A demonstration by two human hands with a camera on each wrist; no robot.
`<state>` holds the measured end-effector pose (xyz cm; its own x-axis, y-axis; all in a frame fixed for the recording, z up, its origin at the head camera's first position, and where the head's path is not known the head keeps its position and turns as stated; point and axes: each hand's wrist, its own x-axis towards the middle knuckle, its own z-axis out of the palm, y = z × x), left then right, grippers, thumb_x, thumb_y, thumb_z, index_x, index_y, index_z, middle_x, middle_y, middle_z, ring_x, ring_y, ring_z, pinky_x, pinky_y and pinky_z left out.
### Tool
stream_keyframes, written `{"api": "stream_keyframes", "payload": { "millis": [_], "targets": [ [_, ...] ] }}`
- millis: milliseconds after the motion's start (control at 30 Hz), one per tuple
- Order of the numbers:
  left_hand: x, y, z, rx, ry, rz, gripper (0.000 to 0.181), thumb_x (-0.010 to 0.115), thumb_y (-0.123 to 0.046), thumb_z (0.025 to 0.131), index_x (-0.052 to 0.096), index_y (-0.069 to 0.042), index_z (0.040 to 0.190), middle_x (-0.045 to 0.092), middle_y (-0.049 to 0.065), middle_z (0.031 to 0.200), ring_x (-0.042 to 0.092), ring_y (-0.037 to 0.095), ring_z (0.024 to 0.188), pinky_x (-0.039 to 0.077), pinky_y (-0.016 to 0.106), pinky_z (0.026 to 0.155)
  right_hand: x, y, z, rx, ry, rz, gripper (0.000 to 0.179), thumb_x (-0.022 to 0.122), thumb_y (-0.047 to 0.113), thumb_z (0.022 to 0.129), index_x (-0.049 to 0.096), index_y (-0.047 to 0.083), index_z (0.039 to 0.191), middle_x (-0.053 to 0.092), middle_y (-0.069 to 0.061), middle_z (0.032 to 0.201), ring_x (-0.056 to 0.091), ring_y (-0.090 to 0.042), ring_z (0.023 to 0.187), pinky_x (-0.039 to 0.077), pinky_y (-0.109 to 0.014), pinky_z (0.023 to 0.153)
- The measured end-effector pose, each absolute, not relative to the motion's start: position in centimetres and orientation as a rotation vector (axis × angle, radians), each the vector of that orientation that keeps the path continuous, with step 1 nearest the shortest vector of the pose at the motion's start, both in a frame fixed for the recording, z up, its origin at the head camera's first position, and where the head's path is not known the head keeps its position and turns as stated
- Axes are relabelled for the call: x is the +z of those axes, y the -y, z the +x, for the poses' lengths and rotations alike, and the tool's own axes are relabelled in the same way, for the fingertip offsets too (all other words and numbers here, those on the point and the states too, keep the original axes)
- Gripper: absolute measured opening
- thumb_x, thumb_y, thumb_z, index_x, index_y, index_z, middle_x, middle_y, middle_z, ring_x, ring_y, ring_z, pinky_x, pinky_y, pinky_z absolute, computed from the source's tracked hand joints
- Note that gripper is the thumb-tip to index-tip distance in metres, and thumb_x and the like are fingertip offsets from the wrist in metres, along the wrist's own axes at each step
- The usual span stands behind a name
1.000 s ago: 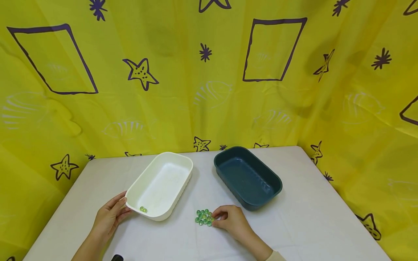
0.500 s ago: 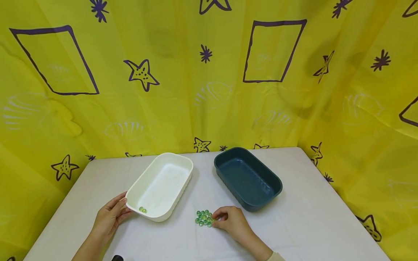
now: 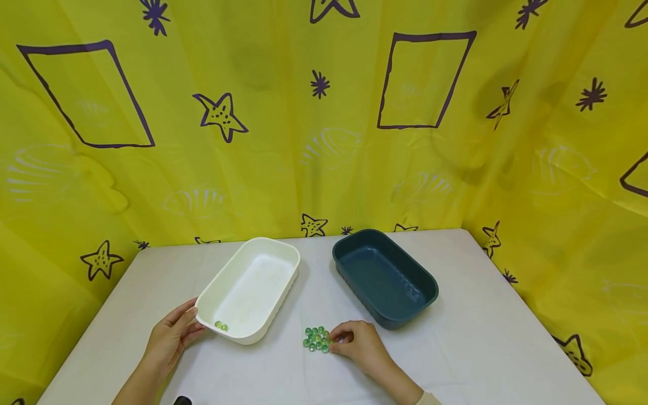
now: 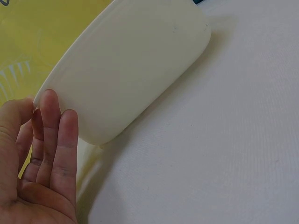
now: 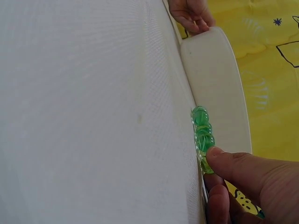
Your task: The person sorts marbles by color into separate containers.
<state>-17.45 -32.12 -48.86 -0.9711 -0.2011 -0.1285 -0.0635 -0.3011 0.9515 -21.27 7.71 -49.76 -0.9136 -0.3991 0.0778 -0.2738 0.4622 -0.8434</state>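
My left hand (image 3: pixel 169 340) holds the near left corner of a white plastic tub (image 3: pixel 255 284), thumb at the rim and fingers beneath it. A couple of yellow-green marbles (image 3: pixel 221 325) lie inside, by that corner. My right hand (image 3: pixel 361 346) is at the right side of a close cluster of green marbles (image 3: pixel 315 339) on the table. In the right wrist view its thumb and index finger pinch a yellow-green marble (image 5: pixel 207 165), partly hidden by the thumb. Green marbles (image 5: pixel 201 115) lie in a row just beyond it.
A dark teal tub (image 3: pixel 377 275) stands at the back right, beyond my right hand. White cloth (image 3: pixel 471 337) covers the table. A yellow patterned curtain (image 3: pixel 273 185) hangs at the back and sides. A small black object (image 3: pixel 183 400) shows at the bottom edge.
The marbles in the white tub have drifted slightly apart. Both hands stay in the same places, and the cluster keeps its shape.
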Motion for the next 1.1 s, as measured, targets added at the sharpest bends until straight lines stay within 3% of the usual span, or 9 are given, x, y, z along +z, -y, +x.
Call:
{"api": "stream_keyframes", "payload": {
  "millis": [1100],
  "targets": [
    [-48.95, 32.26, -17.48, -2.425, 1.823, 0.348, 0.029, 0.059, -0.011, 0.1, 0.075, -0.035, 0.097, 0.07, -0.007, 0.093, 0.069, 0.008, 0.073, 0.061, 0.021, 0.071, -49.08, -7.67, -21.22, -1.464, -2.515, -0.558, 0.011, 0.084, 0.012, 0.076, 0.077, 0.009, 0.084, 0.069, 0.005, 0.076, 0.056, -0.003, 0.065, 0.049, -0.018, 0.057]
  ]
}}
